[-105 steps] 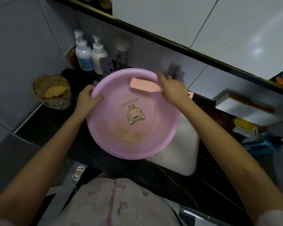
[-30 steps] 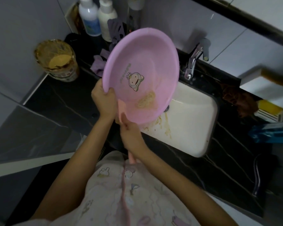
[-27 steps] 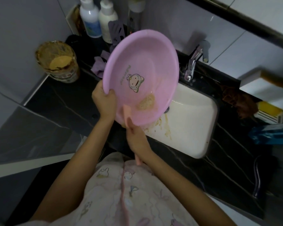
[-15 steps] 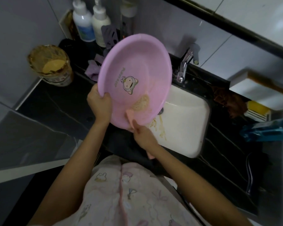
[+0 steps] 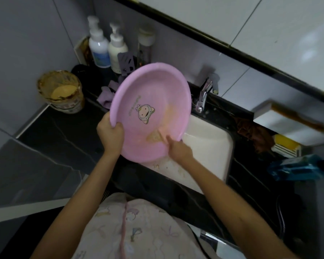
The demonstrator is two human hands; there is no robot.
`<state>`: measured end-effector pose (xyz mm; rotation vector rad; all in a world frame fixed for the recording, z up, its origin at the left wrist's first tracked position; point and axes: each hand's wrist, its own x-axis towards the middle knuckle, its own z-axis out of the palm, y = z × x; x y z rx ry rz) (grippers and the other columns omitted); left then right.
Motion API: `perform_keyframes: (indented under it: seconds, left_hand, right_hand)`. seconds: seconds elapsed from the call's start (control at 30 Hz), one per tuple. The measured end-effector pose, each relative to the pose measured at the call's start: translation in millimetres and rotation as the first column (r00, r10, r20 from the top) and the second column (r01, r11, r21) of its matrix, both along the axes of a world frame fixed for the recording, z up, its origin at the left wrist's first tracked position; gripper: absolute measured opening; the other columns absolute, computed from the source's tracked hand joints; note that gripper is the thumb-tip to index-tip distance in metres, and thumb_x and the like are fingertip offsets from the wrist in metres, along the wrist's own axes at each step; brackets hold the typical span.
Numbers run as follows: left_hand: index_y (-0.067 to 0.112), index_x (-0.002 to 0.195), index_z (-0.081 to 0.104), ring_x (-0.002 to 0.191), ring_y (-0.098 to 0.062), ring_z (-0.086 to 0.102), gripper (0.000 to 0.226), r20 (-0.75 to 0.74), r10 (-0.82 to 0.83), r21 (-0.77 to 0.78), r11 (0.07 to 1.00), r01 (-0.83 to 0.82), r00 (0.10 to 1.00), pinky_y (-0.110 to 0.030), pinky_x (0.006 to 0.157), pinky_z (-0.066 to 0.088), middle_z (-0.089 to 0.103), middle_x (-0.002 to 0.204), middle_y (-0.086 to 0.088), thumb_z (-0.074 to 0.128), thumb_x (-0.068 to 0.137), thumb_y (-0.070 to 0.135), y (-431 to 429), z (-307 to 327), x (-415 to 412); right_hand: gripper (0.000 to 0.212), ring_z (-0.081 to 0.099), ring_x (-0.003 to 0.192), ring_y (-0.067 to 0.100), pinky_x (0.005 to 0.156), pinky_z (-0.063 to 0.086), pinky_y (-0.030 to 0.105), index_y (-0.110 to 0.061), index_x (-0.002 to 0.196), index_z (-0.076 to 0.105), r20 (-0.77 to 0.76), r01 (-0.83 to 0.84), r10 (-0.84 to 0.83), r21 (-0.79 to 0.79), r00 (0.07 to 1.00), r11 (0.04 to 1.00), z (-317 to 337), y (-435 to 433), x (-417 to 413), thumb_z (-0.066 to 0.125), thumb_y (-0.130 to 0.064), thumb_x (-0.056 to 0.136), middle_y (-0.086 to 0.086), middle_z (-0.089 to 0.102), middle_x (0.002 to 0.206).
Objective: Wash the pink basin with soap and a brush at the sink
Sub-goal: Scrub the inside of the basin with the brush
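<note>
Basin (image 5: 151, 113): pink, with a cartoon print. It is being held tilted at the centre of the frame, open side toward the camera, its lower edge hanging over the left end of the sink (image 5: 209, 146).
Left hand (image 5: 110, 134): its grip is being kept clamped on the basin's left rim, thumb inside, fingers curled behind.
Right hand (image 5: 179, 150): it is being pressed against the basin's lower right rim. Its grip is being closed round a peach brush (image 5: 162, 132), of which only a blurred end is showing inside the basin.
Suds (image 5: 153, 136): a yellowish patch is being carried on the inner wall, just beside the brush.
Table (image 5: 64, 131): black, marbled.
Tap (image 5: 204, 96): chrome, being shown behind the sink, right of the basin.
Pump bottles (image 5: 98, 47): two, white, being kept at the upper left against the wall.
Tub (image 5: 61, 91): round, smeared brown, being kept at the left.
Cloth (image 5: 107, 94): purple, crumpled, partly being hidden behind the basin.
</note>
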<state>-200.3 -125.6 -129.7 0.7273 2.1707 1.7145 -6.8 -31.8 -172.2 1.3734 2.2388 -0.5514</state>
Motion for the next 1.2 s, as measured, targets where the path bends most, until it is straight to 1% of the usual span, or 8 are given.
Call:
perform_keyframes:
  seconds: [0.23,0.37,0.6,0.8,0.87,0.97,1.1,1.2]
  left_hand:
    - [0.003,0.087,0.063,0.07,-0.013,0.056,0.025,-0.04,0.055,0.007,0.998,-0.054,0.998,-0.017,0.06,0.047,0.058,0.075,-0.009,0.047,0.075,-0.012,0.8,4.8,5.2]
    - [0.001,0.086,0.063,0.071,-0.017,0.058,0.024,-0.047,0.072,0.012,0.997,-0.071,0.996,-0.019,0.06,0.048,0.059,0.074,-0.011,0.047,0.074,-0.012,1.1,3.8,3.7]
    - [0.005,0.085,0.061,0.072,-0.022,0.058,0.026,-0.052,0.029,0.001,1.0,-0.029,0.998,-0.028,0.062,0.05,0.059,0.075,-0.013,0.047,0.073,-0.013,-1.0,5.5,3.2]
    - [0.012,0.084,0.059,0.069,-0.019,0.054,0.031,-0.073,0.03,0.01,1.0,-0.029,0.997,-0.01,0.057,0.043,0.056,0.073,-0.011,0.047,0.073,-0.015,-0.7,4.1,1.8]
    - [0.013,0.086,0.059,0.07,-0.019,0.056,0.031,-0.073,0.027,0.017,1.0,-0.026,0.997,-0.014,0.06,0.046,0.057,0.074,-0.011,0.047,0.075,-0.014,-1.0,4.2,1.3]
    - [0.008,0.085,0.061,0.071,-0.023,0.059,0.027,-0.054,0.029,-0.001,1.0,-0.029,0.998,-0.026,0.062,0.05,0.059,0.075,-0.013,0.048,0.075,-0.013,-1.6,2.0,2.2]
    - [0.0,0.09,0.063,0.074,-0.024,0.061,0.023,-0.082,0.026,0.003,1.0,-0.026,0.996,-0.036,0.065,0.054,0.061,0.078,-0.015,0.048,0.076,-0.012,-1.8,1.1,2.8]
    - [-0.001,0.092,0.063,0.078,-0.025,0.062,0.024,-0.085,0.029,0.011,1.0,-0.028,0.996,-0.04,0.067,0.055,0.062,0.08,-0.015,0.049,0.077,-0.012,-2.9,1.2,1.9]
  right_hand:
    - [0.046,0.053,0.118,0.026,0.097,0.041,0.029,-0.019,0.145,0.037,-0.441,0.085,-0.315,-0.467,0.84,0.88,13.8,-74.8,-52.6,0.031,-0.031,0.101,0.013,0.053,0.133]
    - [0.042,0.045,0.113,0.005,0.094,0.034,0.014,-0.013,0.143,0.038,-0.45,0.065,-0.426,-0.623,0.785,0.78,13.9,-58.6,-40.5,0.036,-0.018,0.101,0.003,0.047,0.135]
    - [0.05,0.054,0.118,0.031,0.095,0.044,0.04,-0.042,0.147,0.021,-0.079,-0.062,0.054,-0.106,0.995,0.992,7.3,48.0,22.3,0.033,-0.032,0.1,0.015,0.052,0.136]
    - [0.048,0.063,0.098,0.027,0.069,0.044,0.026,-0.034,0.138,0.041,-0.06,0.012,0.004,0.263,0.998,0.965,50.4,101.8,19.2,0.04,-0.051,0.094,0.006,0.063,0.107]
    - [0.052,0.064,0.091,0.027,0.065,0.041,0.028,-0.037,0.148,0.022,0.103,-0.185,0.161,0.313,0.982,0.931,45.3,90.8,23.7,0.037,-0.036,0.098,0.009,0.063,0.104]
    - [0.063,0.062,0.093,0.028,0.068,0.044,0.031,-0.038,0.15,0.006,0.162,-0.299,0.273,0.168,0.948,0.939,15.4,46.3,29.7,0.036,-0.021,0.098,0.013,0.06,0.105]
    - [0.051,0.06,0.101,0.028,0.085,0.05,0.037,-0.034,0.149,0.019,-0.237,-0.079,0.019,-0.248,0.971,0.966,-8.1,-21.5,8.6,0.03,-0.023,0.101,0.014,0.058,0.123]
    - [0.045,0.048,0.056,0.014,0.048,0.04,0.024,-0.036,0.144,0.032,-0.337,0.096,-0.396,-0.646,0.854,0.757,10.2,-32.9,-5.0,0.035,-0.026,0.101,0.005,0.058,0.082]
